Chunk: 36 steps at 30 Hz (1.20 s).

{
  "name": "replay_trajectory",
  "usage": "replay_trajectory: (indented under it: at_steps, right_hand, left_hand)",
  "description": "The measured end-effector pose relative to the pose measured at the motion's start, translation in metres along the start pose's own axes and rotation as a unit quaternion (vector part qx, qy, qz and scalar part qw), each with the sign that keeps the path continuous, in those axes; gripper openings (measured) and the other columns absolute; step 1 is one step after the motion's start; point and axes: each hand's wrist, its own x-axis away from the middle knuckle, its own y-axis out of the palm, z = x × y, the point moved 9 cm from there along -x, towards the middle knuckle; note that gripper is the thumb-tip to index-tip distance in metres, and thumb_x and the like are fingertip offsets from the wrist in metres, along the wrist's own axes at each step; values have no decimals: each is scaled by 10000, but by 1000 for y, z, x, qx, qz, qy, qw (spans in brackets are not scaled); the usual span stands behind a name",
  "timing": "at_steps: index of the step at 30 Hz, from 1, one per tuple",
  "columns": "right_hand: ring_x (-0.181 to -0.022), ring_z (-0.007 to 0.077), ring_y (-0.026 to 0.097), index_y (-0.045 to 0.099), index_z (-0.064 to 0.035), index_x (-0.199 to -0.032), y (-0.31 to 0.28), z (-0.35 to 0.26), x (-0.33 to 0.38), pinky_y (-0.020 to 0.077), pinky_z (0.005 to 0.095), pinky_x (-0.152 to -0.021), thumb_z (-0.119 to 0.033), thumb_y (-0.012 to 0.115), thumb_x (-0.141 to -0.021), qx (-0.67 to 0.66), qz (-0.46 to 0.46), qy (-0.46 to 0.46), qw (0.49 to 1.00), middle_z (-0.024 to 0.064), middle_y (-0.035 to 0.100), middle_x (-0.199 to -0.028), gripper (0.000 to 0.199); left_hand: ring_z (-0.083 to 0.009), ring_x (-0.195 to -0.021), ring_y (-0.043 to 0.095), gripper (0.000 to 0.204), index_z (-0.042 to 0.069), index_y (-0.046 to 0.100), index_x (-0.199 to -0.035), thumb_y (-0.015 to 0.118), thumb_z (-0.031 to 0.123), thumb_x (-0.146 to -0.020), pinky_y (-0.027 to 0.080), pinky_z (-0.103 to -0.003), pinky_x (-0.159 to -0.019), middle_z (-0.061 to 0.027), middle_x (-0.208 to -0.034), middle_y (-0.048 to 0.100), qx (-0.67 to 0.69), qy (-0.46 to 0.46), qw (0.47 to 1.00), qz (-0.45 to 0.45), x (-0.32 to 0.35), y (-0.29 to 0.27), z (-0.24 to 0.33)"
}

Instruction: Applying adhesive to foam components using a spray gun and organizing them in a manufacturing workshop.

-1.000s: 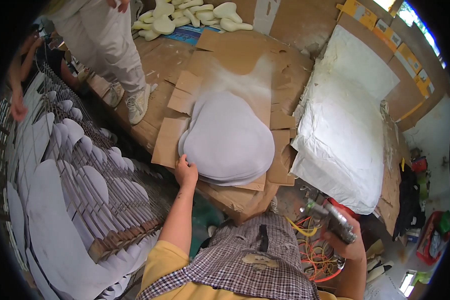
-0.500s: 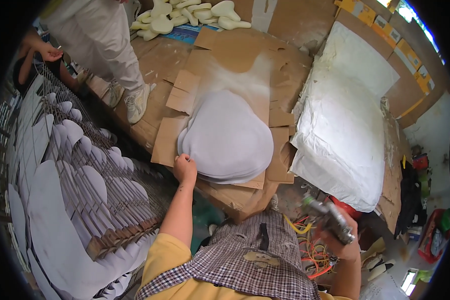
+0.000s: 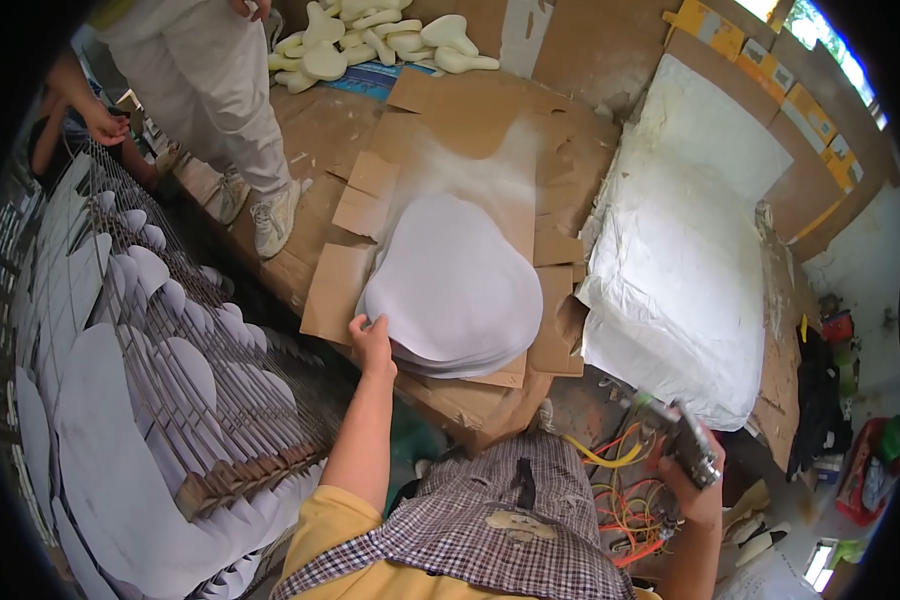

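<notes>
A stack of thin grey rounded sheets (image 3: pixel 455 280), broad at the near end and narrower at the far end, lies on flattened cardboard in front of me. At its near left edge is my left hand (image 3: pixel 372 348), thumb and forefinger apart at the rim of the top sheet; the other fingers are partly hidden. My right hand (image 3: pixel 692 485) grips a metal spray gun (image 3: pixel 685 440) low on the right, well apart from the stack. The gun is slightly blurred, and its near part is covered by my fingers.
A wire rack (image 3: pixel 220 420) with many grey sheets fills the left. Cream foam pads (image 3: pixel 370 40) are piled at the back. A white-covered block (image 3: pixel 675 260) stands right. Coloured hoses (image 3: pixel 630 510) lie below. Another person's leg (image 3: pixel 240 110) and a hand (image 3: pixel 107 125) are at upper left.
My left thumb and forefinger have parted from a closed pinch at the stack's edge. The spray gun has shifted slightly right, still in my right hand. The co-worker's hand has opened slightly.
</notes>
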Motion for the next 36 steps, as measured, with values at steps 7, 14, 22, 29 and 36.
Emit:
replay_trajectory:
  at_steps: [7,14,22,29,36]
  right_hand:
    - [-724,102,579,465,31,-1249,25,24,15,474,252,-674,32,648,-695,3,-120,41,992,52,618,-832,583]
    - [-723,141,586,426,49,-1262,13,11,-11,506,282,-670,-37,626,-762,-64,-21,4,998,80,590,-843,545]
    - [-726,107,567,431,33,-1272,-2,19,9,463,244,-641,-12,628,-746,-13,-48,59,997,51,594,-836,563]
    - [-682,130,584,430,27,-1277,27,9,17,489,276,-615,32,618,-725,-87,-115,47,988,83,606,-814,583]
    - [-642,131,578,399,42,-1293,-10,-3,23,465,253,-554,-29,639,-759,-5,21,25,999,69,593,-782,590]
  left_hand:
    - [-238,-950,556,537,96,407,-1267,594,27,-768,499,-381,-676,-90,-1112,541,-63,-24,991,-117,29,16,5]
    - [-198,-914,575,478,106,431,-1234,492,-51,-787,526,-349,-642,-58,-1128,537,94,-25,972,-214,63,52,46]
    - [-211,-979,572,485,85,390,-1289,493,-55,-836,528,-368,-826,-101,-1163,518,335,169,883,-281,138,47,252]
    - [-222,-1004,569,489,86,379,-1316,494,-41,-858,519,-359,-827,-86,-1161,529,370,340,836,-219,155,-18,347]
    - [-261,-912,612,438,23,365,-1290,504,0,-876,526,-341,-795,-147,-1045,583,385,412,803,-192,164,-47,364]
